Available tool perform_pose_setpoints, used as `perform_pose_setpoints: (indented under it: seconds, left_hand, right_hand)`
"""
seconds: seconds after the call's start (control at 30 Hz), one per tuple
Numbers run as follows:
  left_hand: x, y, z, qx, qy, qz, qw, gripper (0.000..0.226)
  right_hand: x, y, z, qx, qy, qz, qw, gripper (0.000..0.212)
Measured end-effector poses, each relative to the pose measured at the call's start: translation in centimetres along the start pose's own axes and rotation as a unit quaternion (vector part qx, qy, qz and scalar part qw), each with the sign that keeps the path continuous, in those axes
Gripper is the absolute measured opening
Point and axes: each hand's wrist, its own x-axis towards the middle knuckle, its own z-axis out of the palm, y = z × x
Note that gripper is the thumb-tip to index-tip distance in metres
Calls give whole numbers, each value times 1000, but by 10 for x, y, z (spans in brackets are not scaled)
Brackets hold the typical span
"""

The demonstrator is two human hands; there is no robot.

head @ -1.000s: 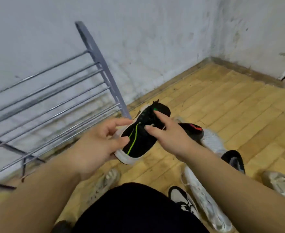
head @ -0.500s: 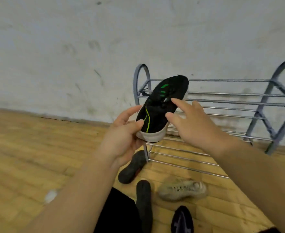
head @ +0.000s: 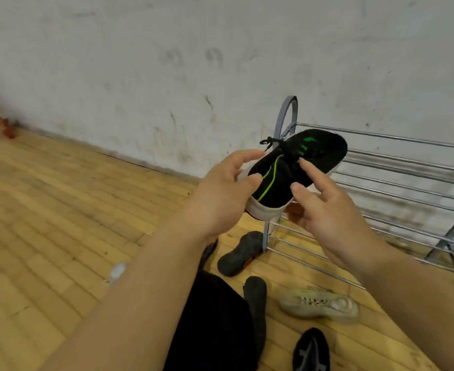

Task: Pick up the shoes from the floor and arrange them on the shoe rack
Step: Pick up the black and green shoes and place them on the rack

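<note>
A black sneaker with green stripes and a white sole (head: 298,167) is held in the air in front of the left end of the metal shoe rack (head: 397,180). My left hand (head: 220,194) grips its heel from the left side. My right hand (head: 327,207) holds the shoe's right side, thumb and forefinger on the upper. The toe points toward the rack's top bars. On the floor lie a dark shoe (head: 237,254) by the rack's leg, a black shoe (head: 256,298), a beige sneaker (head: 319,305) and a black shoe with grey marks (head: 311,352).
The rack stands against a scuffed white wall (head: 167,62) on a wooden plank floor (head: 46,210). A small white object (head: 116,271) lies on the floor at the left. My black-clothed leg (head: 212,325) fills the lower middle.
The view has swung further left, so the rack now sits at the right. The sneaker stays in both hands, tilted a little more with its toe toward the rack.
</note>
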Motion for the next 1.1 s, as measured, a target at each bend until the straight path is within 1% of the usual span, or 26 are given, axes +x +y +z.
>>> perform_pose_setpoints:
  seconds: [0.07, 0.17, 0.23, 0.33, 0.4, 0.47, 0.53, 0.6, 0.67, 0.73, 0.77, 0.8, 0.87, 0.9, 0.93, 1.0, 1.03, 1.1]
  left_hand:
    - [-8, -4, -27, -18, 24, 14, 999, 38]
    - [-33, -33, -76, -77, 67, -7, 995, 40]
    - [-55, -61, -111, -126, 115, -30, 985, 42]
    - [-94, -108, -156, -196, 194, -74, 959, 41]
    - [-122, -142, -175, -213, 232, -111, 943, 42]
    - [-151, -182, -184, -209, 259, -162, 929, 42]
    - [-180, -223, -183, -187, 266, -221, 919, 40]
    - [-209, -260, -172, -172, 254, -282, 909, 38]
    - [-230, -285, -158, -205, 239, -334, 888, 34]
    - [-241, -307, -154, -224, 236, -371, 870, 32]
    - [-245, -319, -156, -219, 244, -387, 862, 35]
    - [-249, -332, -158, -185, 253, -408, 857, 40]
    - [-264, -360, -164, -35, 256, -460, 849, 52]
    - [-273, -373, -167, 41, 235, -475, 847, 59]
    - [-282, -385, -169, 98, 198, -483, 847, 66]
    - [-296, -408, -176, 209, 89, -481, 847, 78]
    - [-301, -419, -180, 276, 25, -469, 839, 82]
    - [-309, -437, -185, 407, -100, -427, 801, 91]
  right_hand:
    - [2, -13, 24, -35, -24, -24, 999, 55]
    - [7, -27, 77, -125, -78, -44, 988, 60]
    - [11, -27, 123, -186, -134, -54, 972, 63]
    - [17, -11, 195, -231, -234, -48, 943, 68]
    - [12, 14, 236, -228, -287, -10, 930, 68]
    - [-5, 62, 265, -202, -308, 55, 928, 67]
    - [-32, 123, 280, -177, -312, 139, 923, 68]
    - [-55, 173, 285, -177, -324, 218, 903, 72]
    - [-66, 200, 284, -200, -347, 254, 881, 72]
    - [-62, 208, 280, -207, -354, 269, 872, 71]
    - [-56, 212, 277, -214, -353, 266, 871, 71]
    - [-52, 215, 276, -225, -350, 261, 871, 71]
    - [-47, 216, 275, -243, -354, 251, 868, 70]
    - [-47, 216, 277, -255, -356, 244, 865, 69]
    - [-46, 217, 278, -266, -360, 241, 861, 69]
    - [-46, 219, 283, -279, -377, 239, 850, 68]
    - [-47, 220, 285, -286, -390, 238, 842, 67]
    - [-49, 220, 290, -313, -416, 224, 824, 65]
